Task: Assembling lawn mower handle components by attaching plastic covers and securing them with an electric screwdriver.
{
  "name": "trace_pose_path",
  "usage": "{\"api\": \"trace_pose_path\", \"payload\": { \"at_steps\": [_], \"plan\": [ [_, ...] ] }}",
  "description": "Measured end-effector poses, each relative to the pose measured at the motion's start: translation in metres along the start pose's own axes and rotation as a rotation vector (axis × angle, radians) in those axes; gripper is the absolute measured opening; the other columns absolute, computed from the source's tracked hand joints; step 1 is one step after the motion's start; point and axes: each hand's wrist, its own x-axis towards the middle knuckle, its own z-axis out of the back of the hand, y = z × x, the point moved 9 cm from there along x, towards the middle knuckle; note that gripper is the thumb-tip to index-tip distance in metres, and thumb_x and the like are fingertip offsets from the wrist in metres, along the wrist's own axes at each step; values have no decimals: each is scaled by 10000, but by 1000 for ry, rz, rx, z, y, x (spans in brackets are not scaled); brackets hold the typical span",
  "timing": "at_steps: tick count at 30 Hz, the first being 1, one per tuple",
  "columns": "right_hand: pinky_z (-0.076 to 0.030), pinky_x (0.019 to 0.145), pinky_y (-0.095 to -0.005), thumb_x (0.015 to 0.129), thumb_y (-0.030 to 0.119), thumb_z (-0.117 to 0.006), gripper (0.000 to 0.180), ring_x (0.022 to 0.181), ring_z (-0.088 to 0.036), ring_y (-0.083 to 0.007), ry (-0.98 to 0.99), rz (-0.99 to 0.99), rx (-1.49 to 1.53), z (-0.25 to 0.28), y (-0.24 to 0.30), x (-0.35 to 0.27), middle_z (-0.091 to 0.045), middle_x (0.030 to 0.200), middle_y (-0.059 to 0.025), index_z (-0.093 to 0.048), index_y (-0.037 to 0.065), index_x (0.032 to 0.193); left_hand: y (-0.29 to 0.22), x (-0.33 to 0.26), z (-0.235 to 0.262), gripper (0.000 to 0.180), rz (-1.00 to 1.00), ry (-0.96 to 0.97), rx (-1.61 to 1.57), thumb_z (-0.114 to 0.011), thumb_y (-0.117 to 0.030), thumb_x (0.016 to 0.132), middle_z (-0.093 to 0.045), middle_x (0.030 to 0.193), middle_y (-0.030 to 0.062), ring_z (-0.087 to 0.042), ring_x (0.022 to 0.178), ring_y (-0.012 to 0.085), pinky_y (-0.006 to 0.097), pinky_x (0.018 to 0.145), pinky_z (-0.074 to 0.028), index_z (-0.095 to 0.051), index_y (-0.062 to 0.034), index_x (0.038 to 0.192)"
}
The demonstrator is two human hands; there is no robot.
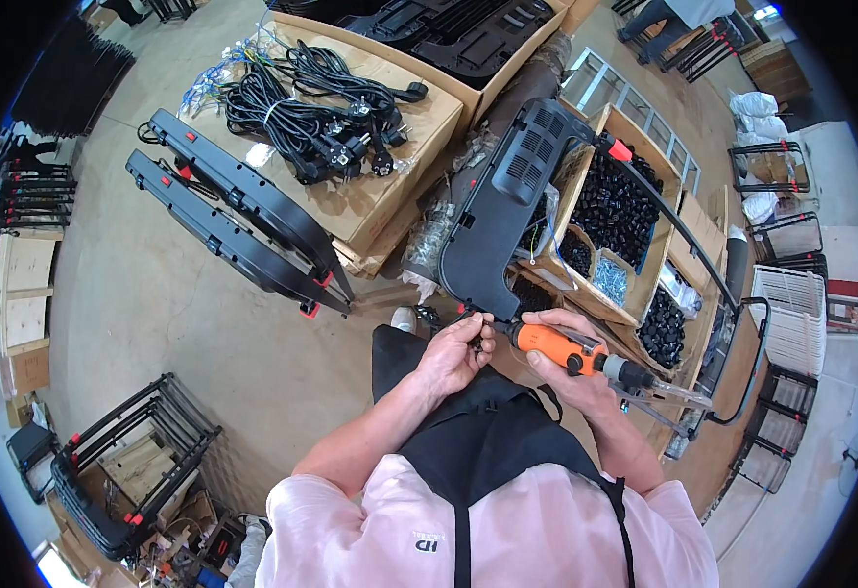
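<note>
Right hand gripped orange screwdriver; left hand fingers pinched at black panel edge. Cardboard box of cables behind.

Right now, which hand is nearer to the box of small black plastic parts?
Right. The right hand, gripping the orange power screwdriver, sits just below that cardboard box of small black plastic parts; the left hand is farther left, at the black plastic panel.

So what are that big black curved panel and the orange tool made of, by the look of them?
The black curved panel looks like moulded plastic: matt, with a vent grille formed into it. The orange tool in the right hand seems to have a glossy plastic body and a darker, possibly metal, rear end; that part is hard to tell.
</note>
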Motion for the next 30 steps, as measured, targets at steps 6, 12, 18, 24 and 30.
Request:
{"api": "trace_pose_path", "payload": {
  "at_steps": [6,12,18,24,30],
  "plan": [
    [-575,968,-330,882,64,-805,471,1097,-717,-172,-28,26,-41,-15,6,13,-722,1261,-85,-642,61,1324,-4,-2,-4,296,-50,-13,5,-481,-299,1141,-694,941,50,-675,797,176,315,698,-571,-626,-46,1195],
    [-593,898,-313,885,61,-805,427,1030,-740,-165,-18,65,-100,-35,3,31,-743,1220,-99,-662,62,1287,-6,-9,-3,314,-46,-39,136,-428,-269,1157,-719,1006,84,-707,838,193,329,753,-613,-623,-27,1198],
    [-596,881,-317,864,62,-813,385,1004,-748,-182,51,71,-162,-48,-4,41,-741,1228,-120,-679,58,1224,-6,-12,-1,261,-42,119,270,-467,-243,1149,-723,976,59,-692,829,119,267,712,-585,-619,-34,1181],
    [-585,916,-328,854,56,-803,366,1029,-739,-196,85,33,-196,-53,5,48,-738,1244,-118,-685,53,1200,-20,-13,13,246,-117,88,443,-512,-246,1137,-724,968,43,-681,819,99,255,701,-574,-633,-32,1145],
    [-582,921,-331,852,74,-805,384,1041,-740,-202,79,52,-223,-54,1,51,-738,1238,-104,-686,58,1216,-30,-18,11,233,-123,-27,401,-539,-233,1126,-736,997,63,-703,836,121,263,704,-585,-636,-24,1154]
  ]
}}
